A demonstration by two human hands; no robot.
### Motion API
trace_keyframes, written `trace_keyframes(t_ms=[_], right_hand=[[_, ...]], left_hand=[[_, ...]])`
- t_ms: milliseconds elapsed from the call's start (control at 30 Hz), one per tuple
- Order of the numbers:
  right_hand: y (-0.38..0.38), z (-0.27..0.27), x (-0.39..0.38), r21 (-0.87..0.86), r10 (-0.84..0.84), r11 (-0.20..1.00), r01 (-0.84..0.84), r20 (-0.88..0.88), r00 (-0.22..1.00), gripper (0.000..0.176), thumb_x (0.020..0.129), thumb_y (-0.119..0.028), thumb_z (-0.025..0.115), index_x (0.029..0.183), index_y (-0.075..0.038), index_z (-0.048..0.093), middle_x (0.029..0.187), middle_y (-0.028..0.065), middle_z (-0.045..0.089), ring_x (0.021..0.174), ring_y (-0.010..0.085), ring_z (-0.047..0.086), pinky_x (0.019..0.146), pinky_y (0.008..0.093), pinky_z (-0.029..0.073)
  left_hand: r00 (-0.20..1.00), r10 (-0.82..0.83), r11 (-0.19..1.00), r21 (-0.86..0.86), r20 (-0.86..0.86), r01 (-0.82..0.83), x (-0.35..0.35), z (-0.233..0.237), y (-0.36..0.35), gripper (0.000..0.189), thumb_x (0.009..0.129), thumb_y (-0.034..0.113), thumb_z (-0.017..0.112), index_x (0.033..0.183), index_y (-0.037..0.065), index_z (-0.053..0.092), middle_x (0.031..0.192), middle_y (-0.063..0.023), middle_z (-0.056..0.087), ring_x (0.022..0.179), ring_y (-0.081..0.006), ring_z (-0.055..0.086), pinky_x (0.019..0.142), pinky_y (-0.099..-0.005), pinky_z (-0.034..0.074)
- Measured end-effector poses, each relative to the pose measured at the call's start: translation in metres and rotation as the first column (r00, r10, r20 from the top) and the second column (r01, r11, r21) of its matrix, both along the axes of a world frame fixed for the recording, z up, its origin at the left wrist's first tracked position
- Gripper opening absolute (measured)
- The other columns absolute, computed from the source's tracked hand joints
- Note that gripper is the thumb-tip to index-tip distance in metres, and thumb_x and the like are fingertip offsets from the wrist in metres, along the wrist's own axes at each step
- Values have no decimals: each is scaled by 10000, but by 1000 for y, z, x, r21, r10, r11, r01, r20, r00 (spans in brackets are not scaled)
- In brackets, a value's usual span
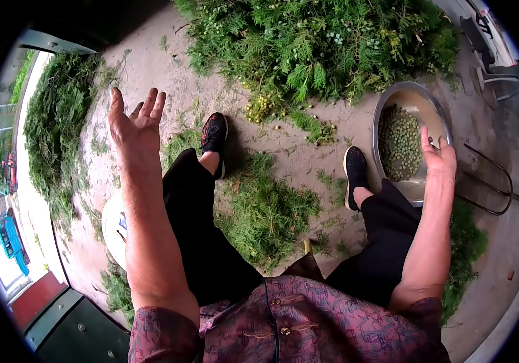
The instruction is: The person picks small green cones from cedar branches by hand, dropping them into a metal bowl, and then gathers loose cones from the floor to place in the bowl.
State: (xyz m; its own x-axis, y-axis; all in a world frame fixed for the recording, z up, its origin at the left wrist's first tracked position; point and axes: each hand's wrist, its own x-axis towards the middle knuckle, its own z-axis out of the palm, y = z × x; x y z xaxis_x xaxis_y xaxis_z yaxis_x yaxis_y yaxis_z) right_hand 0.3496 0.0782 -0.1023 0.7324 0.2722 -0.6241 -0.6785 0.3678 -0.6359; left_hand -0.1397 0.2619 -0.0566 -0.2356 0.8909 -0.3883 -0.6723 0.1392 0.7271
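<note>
Both hands are shown empty. The left hand (135, 124) is raised, palm open and fingers spread, with nothing grasped and its fingertips darkened. The right hand (441, 160) is likewise released and held flat over the near edge of a metal bowl (419, 106); whether the rim is touched cannot be told. Small green berries (399, 145) are collected in the bowl's bottom. The bowl is set on the ground just beside the right shoe (354, 169), seemingly so that it can be reached from the seat. Conifer cuttings (320, 42) are heaped ahead, and a smaller heap (265, 212) lies between the feet.
</note>
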Motion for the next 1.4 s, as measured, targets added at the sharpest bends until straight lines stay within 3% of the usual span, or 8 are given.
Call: trace_keyframes(t_ms=[267,433,567,933,1033,1133,1200,1400], right_hand=[[-14,-60,10,-320,377,894,-314,157,913,325,926,-131,407,1212,23,385,980,190,544,894,256,581,767,384,523],[30,-102,-156,-820,994,-86,-566,-34,-102,260,864,-87,475,1099,-71,584,1021,72,608,826,157,599,720,288,503],[34,-182,-252,-898,761,-323,-300,-58,-646,381,820,-115,559,1196,-114,503,1199,135,517,1087,287,504,946,329,405],[-45,-256,-391,-812,479,-580,-60,-281,-831,705,733,-180,669,1340,-153,311,1446,135,115,1296,414,155,727,371,554],[-99,-255,-411,-454,336,-831,-321,50,-941,516,777,-147,590,1268,-122,433,1411,151,261,1293,306,240,1094,453,113],[-131,-307,-405,-104,727,-627,-772,277,-628,323,735,-15,560,1047,-94,585,987,131,608,834,227,588,718,330,500],[-55,-252,-383,-733,606,-346,-586,302,-736,189,741,-5,540,902,-79,604,796,95,624,720,176,602,566,292,511],[52,-301,-332,-968,858,59,-245,174,-483,90,797,-38,505,883,-45,533,882,157,512,724,290,576,567,375,480]], left_hand=[[982,-106,993,26,-154,111,8,6,-9,511,856,187,573,1225,-26,292,1259,-235,372,1075,-332,508,812,-391,487],[973,-169,985,10,-156,173,17,11,-19,490,844,200,591,1176,-57,339,1165,-205,475,1008,-268,542,792,-334,478],[969,-230,972,27,-94,233,7,8,-22,363,857,192,570,1108,-20,418,1091,-171,520,980,-221,541,792,-291,458],[946,-314,949,-12,84,316,5,22,-30,377,917,166,464,1204,-65,384,1132,-149,509,924,-185,541,769,-281,454],[946,-307,950,-15,102,310,6,25,-31,398,920,167,460,1225,-71,364,1146,-160,497,920,-188,538,771,-277,443],[945,-298,954,1,134,300,4,25,-32,402,920,159,457,1230,-76,358,1159,-173,484,916,-189,535,771,-272,434],[948,-287,957,-7,138,291,4,27,-33,400,923,142,442,1244,-76,345,1206,-182,453,936,-195,520,783,-279,422],[953,-256,967,19,163,256,5,29,-36,428,932,140,404,1294,-60,293,1264,-190,415,931,-236,513,790,-319,416]])
